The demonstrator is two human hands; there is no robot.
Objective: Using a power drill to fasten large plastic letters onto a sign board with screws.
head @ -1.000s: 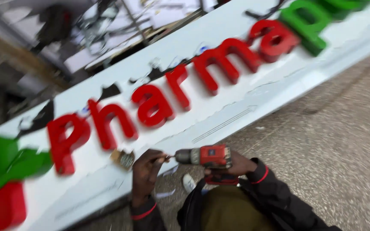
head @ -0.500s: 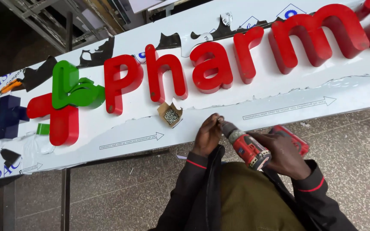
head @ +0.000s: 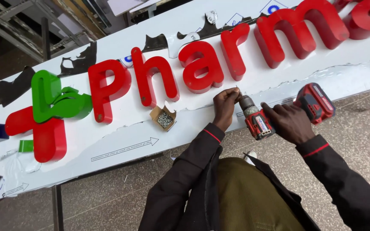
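My right hand (head: 288,122) grips a red and black cordless drill (head: 279,112) whose chuck points up toward the long white sign panel (head: 279,81). My left hand (head: 225,105) pinches a small screw at the drill's tip, just below the raised red letters (head: 202,66) fixed on the panel. A small open cardboard box of screws (head: 164,118) rests on the panel to the left of my left hand.
A red and green cross-shaped emblem (head: 48,113) sits at the panel's left end, with torn black film along the top edge. Metal frames (head: 18,25) stand behind the panel. Below it lies a speckled tiled floor (head: 356,128).
The view has shifted right and closer along the sign. The drill has swung from lying sideways to pointing up at the panel, and my left hand has come to its tip.
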